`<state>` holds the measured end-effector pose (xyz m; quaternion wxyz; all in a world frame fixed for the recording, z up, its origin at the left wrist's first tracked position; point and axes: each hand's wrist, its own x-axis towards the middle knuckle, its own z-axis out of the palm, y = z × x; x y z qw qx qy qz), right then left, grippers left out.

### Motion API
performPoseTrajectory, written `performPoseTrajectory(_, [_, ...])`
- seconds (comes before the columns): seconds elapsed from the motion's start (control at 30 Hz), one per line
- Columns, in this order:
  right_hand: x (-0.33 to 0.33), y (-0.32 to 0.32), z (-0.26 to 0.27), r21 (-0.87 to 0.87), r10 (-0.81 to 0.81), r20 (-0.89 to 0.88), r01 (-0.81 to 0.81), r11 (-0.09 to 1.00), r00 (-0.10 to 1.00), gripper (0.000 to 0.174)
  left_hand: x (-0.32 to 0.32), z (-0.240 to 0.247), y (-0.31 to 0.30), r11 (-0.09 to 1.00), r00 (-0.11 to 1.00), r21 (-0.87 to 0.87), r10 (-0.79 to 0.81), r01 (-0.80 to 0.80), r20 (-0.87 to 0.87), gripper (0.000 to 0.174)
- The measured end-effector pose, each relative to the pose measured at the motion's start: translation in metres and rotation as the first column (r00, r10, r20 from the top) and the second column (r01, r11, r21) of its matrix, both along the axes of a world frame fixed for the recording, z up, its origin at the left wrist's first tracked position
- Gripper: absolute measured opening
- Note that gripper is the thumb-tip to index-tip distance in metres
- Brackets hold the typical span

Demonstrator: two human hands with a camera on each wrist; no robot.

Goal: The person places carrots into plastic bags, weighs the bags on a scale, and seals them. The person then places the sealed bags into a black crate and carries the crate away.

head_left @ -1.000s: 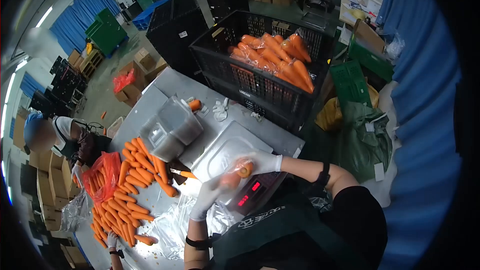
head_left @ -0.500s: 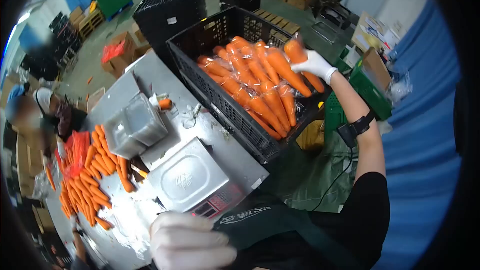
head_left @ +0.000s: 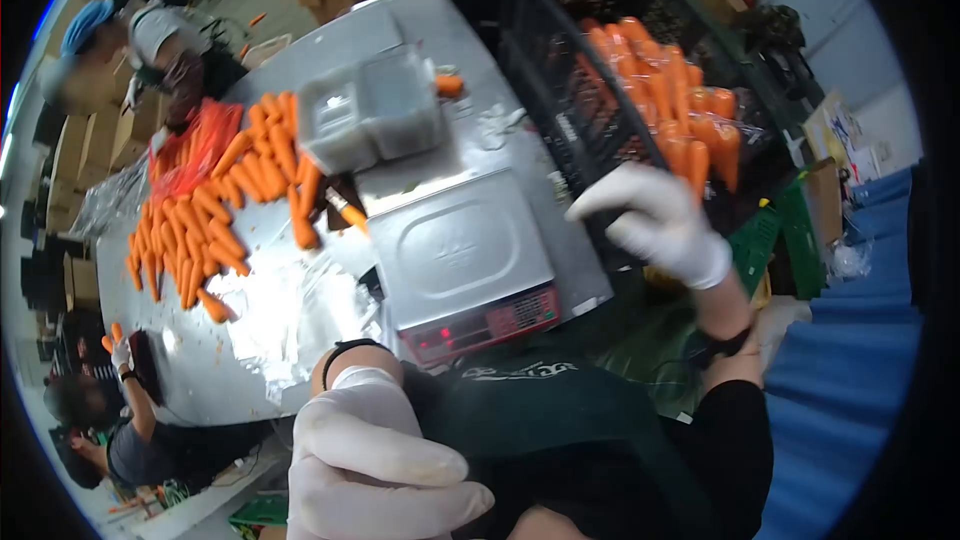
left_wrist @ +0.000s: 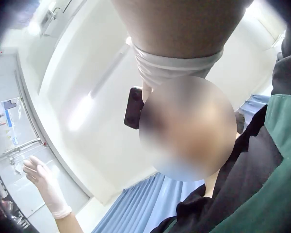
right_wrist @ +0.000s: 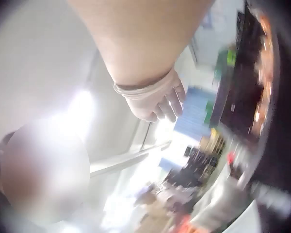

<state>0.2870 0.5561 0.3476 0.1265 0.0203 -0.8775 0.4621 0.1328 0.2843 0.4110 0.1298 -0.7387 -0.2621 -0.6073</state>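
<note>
My gloved right hand (head_left: 655, 220) hangs between the scale and the black crate (head_left: 585, 105), fingers loosely bent and holding nothing; the left wrist view shows it raised (left_wrist: 44, 187). Bagged carrots (head_left: 665, 90) lie in the crate. My gloved left hand (head_left: 375, 460) is large and close to the head camera, below the scale, fingers bent loosely with nothing seen in them. Only its cuff (left_wrist: 177, 65) shows clearly in the left wrist view. The bare metal scale (head_left: 460, 245) has a lit red display. Clear plastic bags (head_left: 300, 320) lie left of it.
Loose carrots (head_left: 190, 240) cover the table's left part, near a red bag (head_left: 200, 150). Grey plastic tubs (head_left: 370, 110) stand behind the scale, a knife (head_left: 345, 210) near them. Other people are at the left edge (head_left: 180, 50) and lower left (head_left: 130, 440).
My right hand went from the scale to the crate with a bagged carrot, let it go and came back empty. My left hand left the scale and rose near the head camera. The view turned left.
</note>
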Motion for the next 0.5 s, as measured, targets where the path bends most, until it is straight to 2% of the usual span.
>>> performPoseTrajectory(0.03, [-0.029,-0.041,-0.033,-0.164,0.069,0.045,-0.061,0.985,0.997,0.023,-0.008,-0.002,-0.018,1.0,1.0,-0.008,0.025,-0.025,0.005,0.071])
performPoseTrajectory(0.07, [-0.064,-0.08,-0.077,-0.276,0.146,0.032,-0.132,0.952,0.989,0.031,-0.014,-0.005,-0.034,1.0,0.998,0.011,0.005,-0.005,0.065,0.07])
performPoseTrajectory(0.13, [-0.124,-0.144,-0.178,-0.004,0.072,0.105,-0.072,0.997,0.992,0.036,-0.036,-0.008,-0.076,1.0,0.992,0.011,0.006,-0.007,0.123,0.069])
performPoseTrajectory(0.17, [-0.144,-0.174,-0.215,0.165,0.003,0.16,-0.03,0.986,0.987,0.038,-0.05,-0.009,-0.099,0.999,0.993,0.015,0.035,-0.037,0.11,0.062])
performPoseTrajectory(0.2, [-0.154,-0.195,-0.23,0.151,0.036,0.159,-0.06,0.987,0.987,0.038,-0.063,-0.01,-0.122,0.997,0.993,0.025,0.07,-0.072,0.094,0.054])
performPoseTrajectory(0.23, [-0.157,-0.207,-0.243,0.247,0.055,0.159,-0.093,0.964,0.986,0.039,-0.075,-0.011,-0.143,0.993,0.991,0.039,0.112,-0.115,0.079,0.047])
performPoseTrajectory(0.27, [-0.16,-0.219,-0.252,0.336,0.075,0.164,-0.127,0.933,0.984,0.041,-0.082,-0.008,-0.166,0.988,0.985,0.023,0.153,-0.155,0.085,0.047])
performPoseTrajectory(0.3, [-0.167,-0.232,-0.251,0.347,0.038,0.239,-0.122,0.93,0.97,0.043,-0.082,-0.002,-0.191,0.949,0.958,-0.245,0.239,-0.196,0.157,0.032])
performPoseTrajectory(0.33, [-0.178,-0.24,-0.259,0.329,0.002,0.235,-0.082,0.941,0.972,0.041,-0.083,0.003,-0.211,0.849,0.922,-0.494,0.324,-0.185,0.211,0.019])
performPoseTrajectory(0.37, [-0.198,-0.249,-0.261,0.321,-0.014,0.283,-0.081,0.944,0.959,0.041,-0.08,-0.009,-0.226,0.879,0.882,-0.454,0.326,-0.149,0.341,0.019])
performPoseTrajectory(0.4, [-0.215,-0.257,-0.261,0.321,-0.045,0.327,-0.066,0.945,0.944,0.042,-0.085,-0.015,-0.235,0.881,0.883,-0.452,0.315,-0.136,0.349,0.019])
performPoseTrajectory(0.43, [-0.231,-0.27,-0.27,0.334,-0.067,0.325,-0.048,0.941,0.944,0.042,-0.093,-0.02,-0.242,0.919,0.896,-0.364,0.283,-0.152,0.341,0.02])
performPoseTrajectory(0.47, [-0.254,-0.282,-0.286,0.235,-0.018,0.429,-0.092,0.968,0.903,0.041,-0.102,-0.023,-0.247,0.951,0.911,-0.261,0.251,-0.168,0.328,0.02])
performPoseTrajectory(0.5, [-0.279,-0.287,-0.291,0.133,0.043,0.52,-0.13,0.983,0.853,0.04,-0.11,-0.018,-0.256,0.936,0.897,-0.306,0.277,-0.172,0.345,0.017])
